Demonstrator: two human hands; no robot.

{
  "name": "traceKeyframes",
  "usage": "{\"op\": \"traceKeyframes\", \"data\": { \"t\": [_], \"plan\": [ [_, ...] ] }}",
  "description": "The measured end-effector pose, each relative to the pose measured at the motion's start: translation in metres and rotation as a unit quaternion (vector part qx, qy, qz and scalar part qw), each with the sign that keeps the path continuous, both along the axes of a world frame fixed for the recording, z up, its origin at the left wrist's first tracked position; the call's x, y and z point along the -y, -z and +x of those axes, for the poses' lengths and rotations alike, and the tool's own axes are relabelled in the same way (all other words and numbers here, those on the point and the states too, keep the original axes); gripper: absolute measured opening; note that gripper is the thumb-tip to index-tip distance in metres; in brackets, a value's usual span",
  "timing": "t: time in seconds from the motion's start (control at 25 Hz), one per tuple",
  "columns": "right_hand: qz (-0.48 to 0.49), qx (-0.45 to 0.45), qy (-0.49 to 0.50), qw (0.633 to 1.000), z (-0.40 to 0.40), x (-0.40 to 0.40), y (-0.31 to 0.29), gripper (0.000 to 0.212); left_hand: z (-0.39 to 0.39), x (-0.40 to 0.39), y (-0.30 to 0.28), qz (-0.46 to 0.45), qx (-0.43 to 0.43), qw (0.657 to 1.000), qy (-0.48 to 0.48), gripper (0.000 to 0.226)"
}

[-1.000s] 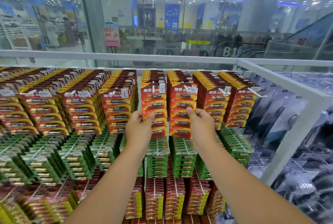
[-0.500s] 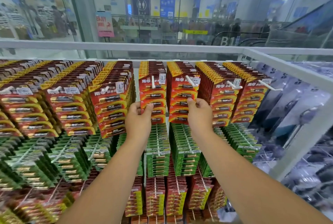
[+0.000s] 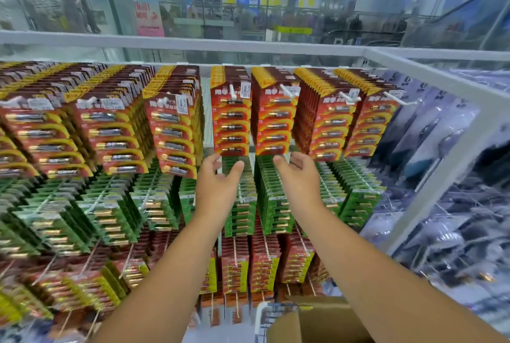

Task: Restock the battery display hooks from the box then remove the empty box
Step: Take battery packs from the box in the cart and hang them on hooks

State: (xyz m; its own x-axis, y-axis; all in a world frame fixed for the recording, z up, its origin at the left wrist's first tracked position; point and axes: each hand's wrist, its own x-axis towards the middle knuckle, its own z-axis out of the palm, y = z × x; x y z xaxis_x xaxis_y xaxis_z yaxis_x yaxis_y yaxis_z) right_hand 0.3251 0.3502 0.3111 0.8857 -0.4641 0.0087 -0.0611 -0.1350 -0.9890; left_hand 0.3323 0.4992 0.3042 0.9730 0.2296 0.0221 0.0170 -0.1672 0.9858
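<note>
Red battery packs (image 3: 231, 121) hang on the top hooks (image 3: 232, 92); just below them our left hand (image 3: 218, 185) and right hand (image 3: 299, 177) hover with fingers relaxed, holding nothing. Far beneath those packs, under our right forearm, sits the cardboard box (image 3: 311, 323).

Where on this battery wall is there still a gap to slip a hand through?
One bare strip: between the third red column and the fourth, the white back panel shows. It runs down just above the left hand. Elsewhere the red, green and lower rows hang packed edge to edge. The right hand is open below the fifth column.
</note>
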Motion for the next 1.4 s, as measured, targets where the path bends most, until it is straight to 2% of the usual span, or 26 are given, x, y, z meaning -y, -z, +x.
{"op": "traceKeyframes", "data": {
  "t": [0.2,0.44,0.68,0.92,1.08,1.4],
  "plan": [
    [-0.008,-0.023,-0.028,0.999,-0.065,0.036,0.025,0.053,-0.04,0.017,0.023,0.025,-0.028,0.998,0.059,0.055],
    [0.011,-0.066,0.047,0.997,-0.148,0.126,0.099,0.034,-0.092,0.092,0.083,0.041,-0.069,0.989,0.125,0.044],
    [0.01,-0.192,0.1,0.976,-0.22,0.215,0.193,0.029,-0.143,0.186,0.164,0.059,-0.158,0.974,0.153,0.045],
    [-0.002,-0.316,0.072,0.946,-0.27,0.278,0.294,0.041,-0.195,0.257,0.271,0.093,-0.267,0.946,0.157,0.035],
    [-0.014,-0.385,0.048,0.921,-0.28,0.304,0.379,0.05,-0.219,0.292,0.35,0.077,-0.337,0.921,0.18,0.028],
    [-0.007,-0.492,0.058,0.869,-0.275,0.327,0.489,0.035,-0.232,0.341,0.507,0.076,-0.47,0.869,0.136,0.023]
  ]
}}
